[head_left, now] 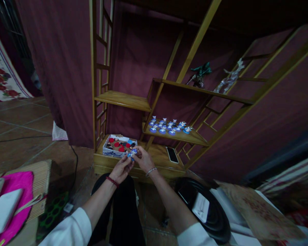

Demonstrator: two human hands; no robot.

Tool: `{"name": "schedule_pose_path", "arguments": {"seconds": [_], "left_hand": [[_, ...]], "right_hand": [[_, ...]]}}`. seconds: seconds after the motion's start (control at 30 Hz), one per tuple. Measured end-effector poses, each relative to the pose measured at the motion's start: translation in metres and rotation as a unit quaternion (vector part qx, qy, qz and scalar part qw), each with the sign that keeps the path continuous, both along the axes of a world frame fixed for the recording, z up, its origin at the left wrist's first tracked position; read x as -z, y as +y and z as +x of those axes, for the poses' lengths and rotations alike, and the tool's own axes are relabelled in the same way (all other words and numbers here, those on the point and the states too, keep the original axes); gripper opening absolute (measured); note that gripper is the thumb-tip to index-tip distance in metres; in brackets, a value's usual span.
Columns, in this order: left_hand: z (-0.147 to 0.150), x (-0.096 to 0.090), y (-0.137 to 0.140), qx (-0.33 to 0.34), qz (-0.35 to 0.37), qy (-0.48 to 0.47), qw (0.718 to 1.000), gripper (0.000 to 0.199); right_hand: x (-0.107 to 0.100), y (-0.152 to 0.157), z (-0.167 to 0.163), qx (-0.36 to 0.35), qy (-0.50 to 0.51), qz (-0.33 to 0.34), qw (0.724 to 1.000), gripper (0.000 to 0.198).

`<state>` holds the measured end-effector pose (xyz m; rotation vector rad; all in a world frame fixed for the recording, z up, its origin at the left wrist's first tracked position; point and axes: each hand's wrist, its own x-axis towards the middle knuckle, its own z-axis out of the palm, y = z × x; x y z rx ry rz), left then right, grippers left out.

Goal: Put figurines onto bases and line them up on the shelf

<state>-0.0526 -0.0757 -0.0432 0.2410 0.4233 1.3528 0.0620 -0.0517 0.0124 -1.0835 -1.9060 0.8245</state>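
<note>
Between my two hands is a small blue and white figurine (132, 154), held up just in front of the bottom shelf. My left hand (122, 169) grips it from below and the left, fingers closed. From the right, my right hand (143, 159) pinches its upper side. Just behind the left hand, an open cardboard box (110, 151) holds several figurines, some with red round bases (116, 144). On the shelf above and to the right, several similar blue and white figurines (162, 129) stand upright in rows.
A phone (172, 154) lies on the bottom shelf (156, 157) at right. Higher up stand a dark green figure (202, 71) and a clear statue (231, 78). A black round stool (215, 215) is by my right arm; a pink cloth (23, 181) lies at left.
</note>
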Motion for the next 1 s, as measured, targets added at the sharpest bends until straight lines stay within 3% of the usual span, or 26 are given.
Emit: {"name": "schedule_pose_path", "arguments": {"seconds": [0.33, 1.0], "left_hand": [[0.0018, 0.0055, 0.0026, 0.008, 0.026, 0.006, 1.0, 0.024], [0.0041, 0.0005, -0.0031, 0.006, -0.007, 0.006, 1.0, 0.015]], "right_hand": [[-0.0001, -0.0048, -0.0008, 0.049, -0.039, 0.022, 0.998, 0.023], [-0.0023, -0.006, 0.006, 0.003, -0.029, 0.027, 0.999, 0.023]]}}
